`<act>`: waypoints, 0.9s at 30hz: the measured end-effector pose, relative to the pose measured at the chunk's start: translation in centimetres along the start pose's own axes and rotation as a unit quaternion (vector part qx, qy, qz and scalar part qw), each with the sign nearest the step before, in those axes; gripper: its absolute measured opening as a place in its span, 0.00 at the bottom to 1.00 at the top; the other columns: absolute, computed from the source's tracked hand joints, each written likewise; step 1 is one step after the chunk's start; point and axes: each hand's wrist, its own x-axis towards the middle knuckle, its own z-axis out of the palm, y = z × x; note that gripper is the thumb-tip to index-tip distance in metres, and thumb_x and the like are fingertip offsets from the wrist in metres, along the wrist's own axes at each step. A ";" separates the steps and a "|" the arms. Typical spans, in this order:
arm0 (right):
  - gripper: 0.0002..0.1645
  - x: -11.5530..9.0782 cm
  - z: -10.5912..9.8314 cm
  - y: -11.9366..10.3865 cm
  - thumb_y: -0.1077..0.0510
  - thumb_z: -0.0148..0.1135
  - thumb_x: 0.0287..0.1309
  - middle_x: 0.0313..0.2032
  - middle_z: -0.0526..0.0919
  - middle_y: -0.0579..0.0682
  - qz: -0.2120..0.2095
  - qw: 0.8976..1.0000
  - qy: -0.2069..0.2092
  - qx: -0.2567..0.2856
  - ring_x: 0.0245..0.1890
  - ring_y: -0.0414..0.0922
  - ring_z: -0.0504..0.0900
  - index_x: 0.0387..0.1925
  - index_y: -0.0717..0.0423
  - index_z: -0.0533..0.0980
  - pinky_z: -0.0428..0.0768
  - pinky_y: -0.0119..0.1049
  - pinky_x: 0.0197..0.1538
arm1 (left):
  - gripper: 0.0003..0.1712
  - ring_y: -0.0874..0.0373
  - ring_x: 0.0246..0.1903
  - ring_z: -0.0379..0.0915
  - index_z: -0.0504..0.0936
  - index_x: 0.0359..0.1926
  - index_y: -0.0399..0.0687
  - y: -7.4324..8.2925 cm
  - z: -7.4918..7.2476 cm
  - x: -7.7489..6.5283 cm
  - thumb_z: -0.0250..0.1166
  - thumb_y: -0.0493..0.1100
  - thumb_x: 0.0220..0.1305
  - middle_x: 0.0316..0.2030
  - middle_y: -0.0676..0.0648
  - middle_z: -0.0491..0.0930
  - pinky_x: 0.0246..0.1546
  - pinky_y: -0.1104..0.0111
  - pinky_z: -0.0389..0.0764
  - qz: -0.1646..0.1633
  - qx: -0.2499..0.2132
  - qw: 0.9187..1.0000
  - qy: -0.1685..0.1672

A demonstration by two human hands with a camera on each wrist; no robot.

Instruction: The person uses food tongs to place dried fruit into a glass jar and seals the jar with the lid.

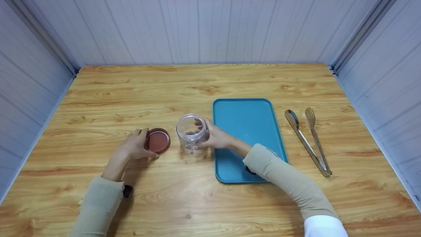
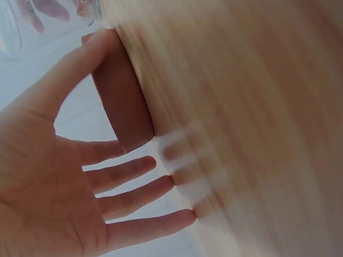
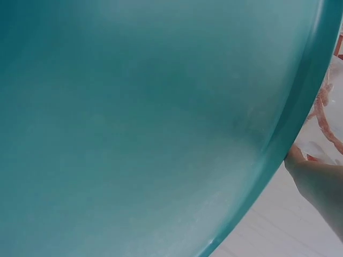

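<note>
My left hand (image 1: 133, 144) holds a round reddish-brown lid (image 1: 158, 141) that lies hollow side up on the table. In the left wrist view the thumb and index finger pinch the lid's side (image 2: 120, 96), while the other fingers reach down to the wood. Just right of the lid, a clear jar (image 1: 190, 141) stands uncovered, its round mouth facing up. My right hand (image 1: 218, 136) grips the jar from its right side, fingers behind and thumb in front. Brownish shapes show through the jar's wall. In the right wrist view most of that hand is hidden.
A blue tray (image 1: 243, 115) lies under my right forearm and fills most of the right wrist view. Metal tongs (image 1: 309, 144) lie spread to its right. The wooden table (image 1: 148, 85) meets pale panelled walls (image 1: 197, 33) at the back and sides.
</note>
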 end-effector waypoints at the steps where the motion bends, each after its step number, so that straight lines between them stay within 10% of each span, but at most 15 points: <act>1: 0.51 0.0 0.0 0.0 0.67 0.67 0.41 0.60 0.53 0.66 -0.002 1.000 0.000 0.002 0.60 0.59 0.54 0.62 0.65 0.46 0.60 0.43 0.58 | 0.57 0.31 0.52 0.53 0.52 0.61 0.29 0.0 0.0 0.0 0.71 0.55 0.39 0.53 0.26 0.57 0.48 0.43 0.61 0.002 0.001 1.000 0.003; 27: 0.46 -0.2 0.0 -0.5 0.63 0.67 0.42 0.56 0.61 0.67 -0.007 0.999 0.038 -0.035 0.56 0.57 0.61 0.60 0.66 0.52 0.62 0.43 0.57 | 0.51 0.36 0.46 0.63 0.57 0.54 0.27 -0.4 -0.1 0.1 0.68 0.61 0.42 0.46 0.28 0.64 0.46 0.48 0.66 0.013 -0.078 0.996 0.028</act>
